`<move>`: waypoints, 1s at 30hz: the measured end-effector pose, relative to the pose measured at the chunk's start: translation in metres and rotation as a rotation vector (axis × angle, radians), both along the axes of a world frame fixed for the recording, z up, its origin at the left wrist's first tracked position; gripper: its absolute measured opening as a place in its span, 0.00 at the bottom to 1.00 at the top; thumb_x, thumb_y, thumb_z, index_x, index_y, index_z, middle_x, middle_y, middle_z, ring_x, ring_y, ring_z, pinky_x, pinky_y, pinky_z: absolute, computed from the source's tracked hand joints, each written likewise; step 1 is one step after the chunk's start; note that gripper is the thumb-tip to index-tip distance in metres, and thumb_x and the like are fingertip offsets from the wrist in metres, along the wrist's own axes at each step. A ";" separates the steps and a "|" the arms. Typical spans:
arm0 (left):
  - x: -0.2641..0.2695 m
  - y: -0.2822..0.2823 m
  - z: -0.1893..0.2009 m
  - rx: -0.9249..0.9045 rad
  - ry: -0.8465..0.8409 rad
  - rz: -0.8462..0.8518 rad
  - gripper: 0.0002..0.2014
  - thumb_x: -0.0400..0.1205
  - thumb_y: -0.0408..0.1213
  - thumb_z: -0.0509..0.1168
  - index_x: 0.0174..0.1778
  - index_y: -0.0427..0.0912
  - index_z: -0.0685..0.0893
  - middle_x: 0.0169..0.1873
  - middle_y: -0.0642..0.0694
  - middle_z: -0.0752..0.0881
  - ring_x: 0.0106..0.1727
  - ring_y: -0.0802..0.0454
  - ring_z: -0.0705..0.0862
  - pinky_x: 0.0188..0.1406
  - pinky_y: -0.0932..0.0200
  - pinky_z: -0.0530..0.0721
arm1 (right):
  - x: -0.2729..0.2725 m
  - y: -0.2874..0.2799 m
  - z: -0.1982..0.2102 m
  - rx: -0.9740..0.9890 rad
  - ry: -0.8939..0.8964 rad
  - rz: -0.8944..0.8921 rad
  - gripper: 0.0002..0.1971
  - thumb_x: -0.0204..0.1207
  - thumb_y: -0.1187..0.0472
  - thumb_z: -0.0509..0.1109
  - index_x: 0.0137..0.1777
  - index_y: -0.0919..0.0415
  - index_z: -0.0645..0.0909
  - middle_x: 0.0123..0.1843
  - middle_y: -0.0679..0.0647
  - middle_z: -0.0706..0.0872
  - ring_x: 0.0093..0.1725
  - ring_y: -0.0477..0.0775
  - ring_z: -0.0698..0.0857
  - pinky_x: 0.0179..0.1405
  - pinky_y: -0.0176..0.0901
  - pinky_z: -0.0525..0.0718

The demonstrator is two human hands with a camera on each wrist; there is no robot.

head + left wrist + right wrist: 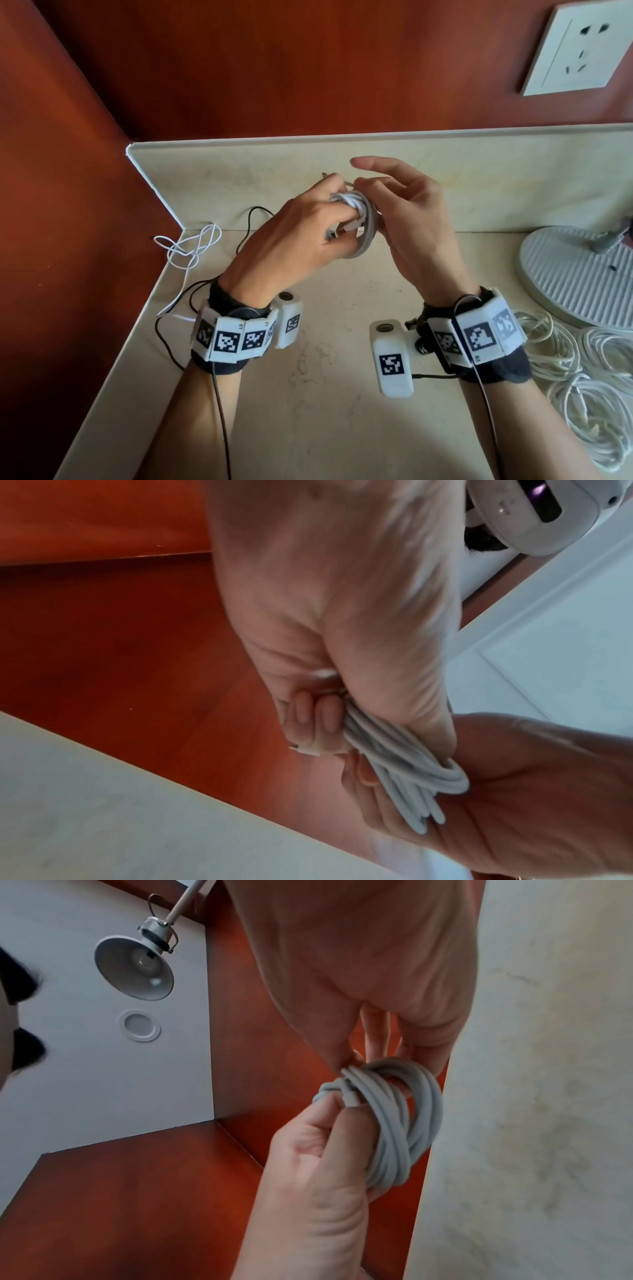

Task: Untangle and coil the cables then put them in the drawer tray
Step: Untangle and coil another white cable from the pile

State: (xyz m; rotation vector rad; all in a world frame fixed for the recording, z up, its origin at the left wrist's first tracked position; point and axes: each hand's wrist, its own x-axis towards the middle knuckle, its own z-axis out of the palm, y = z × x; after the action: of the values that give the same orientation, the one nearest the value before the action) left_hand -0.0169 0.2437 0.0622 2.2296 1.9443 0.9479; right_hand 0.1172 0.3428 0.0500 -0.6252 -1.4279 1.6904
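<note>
A white cable coil (359, 219) is held up over the counter between both hands. My left hand (339, 212) grips the coil from the left, fingers curled through and round the loops (404, 1123), and a plug end (330, 235) sticks out under the fingers. My right hand (373, 192) meets the coil from the right, thumb and lower fingers pinching its top strands while the index finger points out straight. In the left wrist view the coil (404, 764) lies against the right palm. No drawer tray is in view.
A loose white cable (191, 246) and a black cable (253, 219) lie in the left corner of the counter (325, 411). A pile of tangled white cables (582, 377) sits at the right, next to a round lamp base (575, 274). A wall socket (579, 48) is above.
</note>
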 end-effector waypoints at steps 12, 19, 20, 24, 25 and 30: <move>-0.015 0.002 -0.001 0.025 -0.024 0.053 0.11 0.81 0.43 0.68 0.37 0.42 0.78 0.42 0.53 0.67 0.33 0.46 0.73 0.31 0.43 0.75 | -0.005 -0.009 -0.003 0.326 -0.252 -0.007 0.27 0.93 0.52 0.60 0.42 0.77 0.82 0.30 0.63 0.80 0.28 0.49 0.73 0.27 0.46 0.70; -0.021 0.002 -0.002 0.044 -0.057 0.091 0.08 0.81 0.41 0.69 0.39 0.43 0.80 0.46 0.46 0.71 0.38 0.44 0.79 0.35 0.35 0.80 | -0.005 -0.013 0.001 0.389 -0.164 0.046 0.13 0.89 0.55 0.69 0.57 0.65 0.89 0.44 0.56 0.94 0.42 0.44 0.90 0.39 0.31 0.83; -0.021 0.002 -0.002 0.033 -0.058 0.091 0.08 0.81 0.42 0.68 0.39 0.43 0.80 0.46 0.46 0.71 0.38 0.43 0.79 0.35 0.35 0.80 | -0.005 -0.013 0.001 0.400 -0.170 0.035 0.13 0.89 0.55 0.69 0.57 0.64 0.89 0.44 0.55 0.94 0.42 0.43 0.90 0.39 0.30 0.82; -0.019 0.003 -0.002 0.037 -0.044 0.085 0.11 0.80 0.45 0.65 0.42 0.40 0.82 0.46 0.47 0.71 0.36 0.48 0.77 0.32 0.45 0.78 | -0.004 -0.012 0.000 0.435 -0.200 0.047 0.13 0.86 0.51 0.73 0.58 0.62 0.89 0.45 0.53 0.94 0.45 0.48 0.92 0.41 0.37 0.87; -0.019 0.003 -0.002 0.040 -0.045 0.089 0.13 0.80 0.46 0.64 0.44 0.38 0.83 0.46 0.48 0.71 0.36 0.50 0.77 0.31 0.50 0.76 | -0.003 -0.012 0.000 0.446 -0.217 0.052 0.15 0.84 0.50 0.75 0.59 0.61 0.89 0.47 0.52 0.94 0.46 0.49 0.93 0.42 0.40 0.89; -0.020 0.005 -0.005 0.014 -0.126 0.080 0.06 0.79 0.42 0.66 0.39 0.46 0.79 0.44 0.47 0.71 0.37 0.55 0.75 0.34 0.60 0.71 | -0.009 -0.012 -0.006 0.496 -0.251 -0.017 0.15 0.85 0.49 0.73 0.61 0.61 0.87 0.47 0.49 0.92 0.47 0.48 0.91 0.47 0.48 0.90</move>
State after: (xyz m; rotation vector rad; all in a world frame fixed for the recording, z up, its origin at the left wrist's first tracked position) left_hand -0.0367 0.2486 0.0570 2.0582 1.9897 1.0864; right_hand 0.1087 0.3307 0.0440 -0.5756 -1.9266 1.2003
